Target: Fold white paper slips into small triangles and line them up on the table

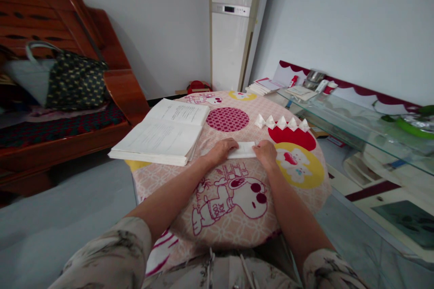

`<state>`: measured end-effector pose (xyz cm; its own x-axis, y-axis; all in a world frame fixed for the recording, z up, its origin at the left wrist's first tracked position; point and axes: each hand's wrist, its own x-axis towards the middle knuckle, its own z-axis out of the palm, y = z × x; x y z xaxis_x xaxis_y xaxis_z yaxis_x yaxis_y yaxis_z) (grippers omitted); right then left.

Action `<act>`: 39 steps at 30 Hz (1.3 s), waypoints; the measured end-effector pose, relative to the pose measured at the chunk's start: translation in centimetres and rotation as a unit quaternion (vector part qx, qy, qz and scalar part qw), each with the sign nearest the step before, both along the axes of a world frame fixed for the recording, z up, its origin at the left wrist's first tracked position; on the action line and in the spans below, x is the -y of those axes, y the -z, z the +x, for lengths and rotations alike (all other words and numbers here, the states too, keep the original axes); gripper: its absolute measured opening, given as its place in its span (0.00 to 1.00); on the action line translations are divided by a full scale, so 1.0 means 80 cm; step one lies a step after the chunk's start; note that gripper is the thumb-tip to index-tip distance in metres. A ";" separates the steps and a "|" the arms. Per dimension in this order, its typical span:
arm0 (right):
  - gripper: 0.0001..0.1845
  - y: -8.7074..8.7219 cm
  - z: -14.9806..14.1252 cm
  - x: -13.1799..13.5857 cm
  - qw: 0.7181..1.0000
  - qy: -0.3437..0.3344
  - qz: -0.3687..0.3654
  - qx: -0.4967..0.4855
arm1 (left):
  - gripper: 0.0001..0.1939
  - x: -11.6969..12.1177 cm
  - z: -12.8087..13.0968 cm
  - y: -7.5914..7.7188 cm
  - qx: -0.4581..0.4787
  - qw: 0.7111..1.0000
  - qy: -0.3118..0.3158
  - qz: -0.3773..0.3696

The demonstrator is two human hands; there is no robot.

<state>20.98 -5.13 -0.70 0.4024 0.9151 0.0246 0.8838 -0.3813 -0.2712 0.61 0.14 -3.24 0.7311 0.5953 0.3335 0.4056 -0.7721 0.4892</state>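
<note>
The left sleeve, in the lower left of the frame, is loose, pale greyish-beige cloth with dark, smudgy, brush-like markings. The right sleeve, lower right, matches it. At bottom centre, thin light cords, possibly a drawstring, cross pale clothing, somewhat blurred.

On the table, the book lies left of the paper.
</note>
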 end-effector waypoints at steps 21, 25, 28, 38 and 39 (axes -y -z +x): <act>0.16 0.002 0.004 -0.003 1.000 0.001 0.005 -0.004 | 0.19 0.018 -0.016 -0.014 -0.113 0.981 0.134 0.078; 0.14 -0.004 0.003 0.001 1.000 -0.001 0.029 0.008 | 0.20 0.018 -0.016 -0.011 -0.127 0.978 0.133 0.103; 0.12 -0.013 -0.004 0.009 0.995 -0.026 0.090 0.019 | 0.19 0.018 -0.015 -0.010 -0.136 0.976 0.130 0.109; 0.10 -0.025 -0.022 0.025 0.975 -0.194 0.069 -0.079 | 0.19 0.022 -0.015 -0.017 -0.135 0.975 0.134 0.114; 0.10 -0.022 -0.021 0.024 0.976 -0.196 0.048 -0.079 | 0.19 0.023 -0.015 -0.018 -0.134 0.975 0.135 0.113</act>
<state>19.28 -7.08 1.07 0.0269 0.9962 0.0830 0.9008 0.0118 -0.4341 -0.55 -1.66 -1.82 0.9300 0.3025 0.2089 0.2627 -0.9444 0.1979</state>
